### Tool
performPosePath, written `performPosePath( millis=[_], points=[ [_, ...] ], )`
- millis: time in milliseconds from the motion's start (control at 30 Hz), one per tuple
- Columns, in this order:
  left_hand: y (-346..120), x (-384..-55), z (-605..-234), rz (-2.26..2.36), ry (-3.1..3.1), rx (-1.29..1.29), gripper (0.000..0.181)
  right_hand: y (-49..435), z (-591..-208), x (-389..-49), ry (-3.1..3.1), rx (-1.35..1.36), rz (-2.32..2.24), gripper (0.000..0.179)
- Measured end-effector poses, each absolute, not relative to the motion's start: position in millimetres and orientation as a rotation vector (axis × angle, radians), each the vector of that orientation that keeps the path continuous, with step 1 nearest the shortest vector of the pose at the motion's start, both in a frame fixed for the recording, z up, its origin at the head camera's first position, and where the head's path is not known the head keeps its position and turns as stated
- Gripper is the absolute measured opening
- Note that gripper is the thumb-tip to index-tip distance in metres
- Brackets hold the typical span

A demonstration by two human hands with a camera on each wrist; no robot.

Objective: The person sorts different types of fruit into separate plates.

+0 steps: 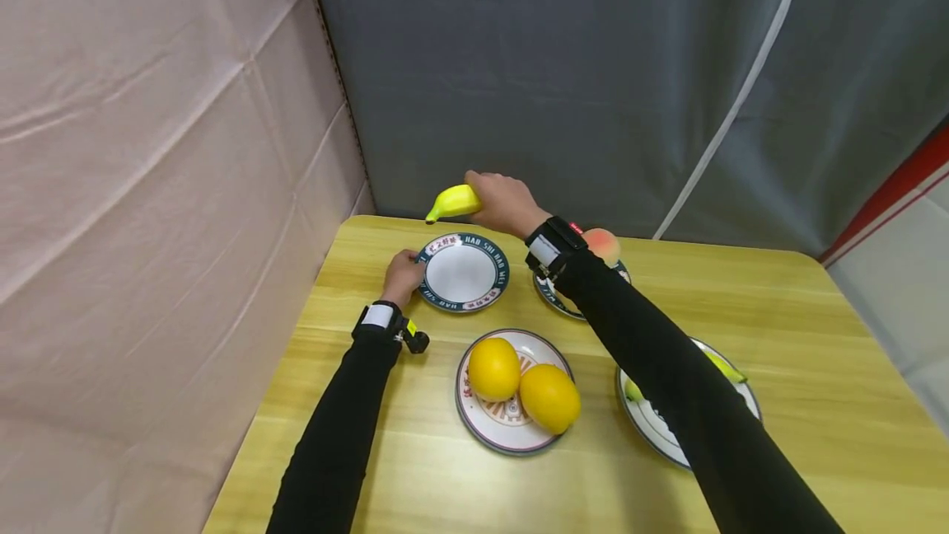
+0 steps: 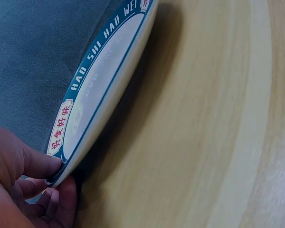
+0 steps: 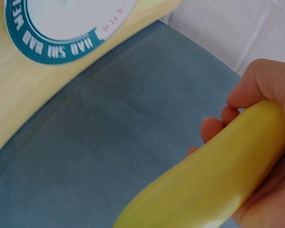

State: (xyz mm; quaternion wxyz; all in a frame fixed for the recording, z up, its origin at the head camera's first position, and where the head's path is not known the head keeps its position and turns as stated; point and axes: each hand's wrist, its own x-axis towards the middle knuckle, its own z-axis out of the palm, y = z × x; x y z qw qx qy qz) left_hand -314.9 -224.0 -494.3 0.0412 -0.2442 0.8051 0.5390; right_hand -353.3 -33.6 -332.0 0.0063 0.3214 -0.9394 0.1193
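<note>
My left hand [image 1: 404, 277] pinches the left rim of a white plate with a dark green lettered border [image 1: 461, 272], thumb on top and fingers beneath. In the left wrist view that plate [image 2: 104, 80] shows edge-on over the wood. My right hand [image 1: 507, 203] grips a yellow banana [image 1: 455, 202], held above the table's far edge, just past the plate. The banana's tip points left in the head view. Seen from the right wrist, the fingers wrap round the banana [image 3: 204, 171], and the green-bordered plate [image 3: 52, 52] lies beyond it.
Two oranges [image 1: 494, 369] sit on a patterned plate [image 1: 511, 443] at the middle. A peach [image 1: 602, 245] is on another green-rimmed plate [image 1: 549, 293], partly behind my right forearm. Under that arm, a white plate [image 1: 660, 439] holds green and yellow items. A grey curtain [image 1: 519, 64] stands behind the table.
</note>
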Motion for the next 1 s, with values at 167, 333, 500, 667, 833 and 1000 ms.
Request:
performPosePath(
  millis=[167, 333, 500, 667, 833, 1000],
  points=[
    [-228, -311, -496, 1.647, 2.498, -0.727, 0.042, -49, -351, -357, -3.005, 1.017, 0.353, 0.041],
    [-235, -311, -499, 1.637, 2.51, -0.737, 0.041, -64, -370, -359, -3.047, 1.033, 0.334, 0.044],
    [-243, -307, -502, 1.632, 2.514, -0.761, 0.041, -78, -388, -359, -3.075, 1.048, 0.313, 0.045],
    [-246, -304, -504, 1.642, 2.508, -0.774, 0.043, -88, -403, -358, -3.122, 1.031, 0.3, 0.049],
    [-245, -303, -505, 1.608, 2.523, -0.765, 0.042, -88, -418, -361, -3.159, 1.015, 0.281, 0.051],
    [-241, -303, -506, 1.602, 2.523, -0.748, 0.041, -85, -432, -366, -3.16, 1.002, 0.234, 0.049]
  ],
)
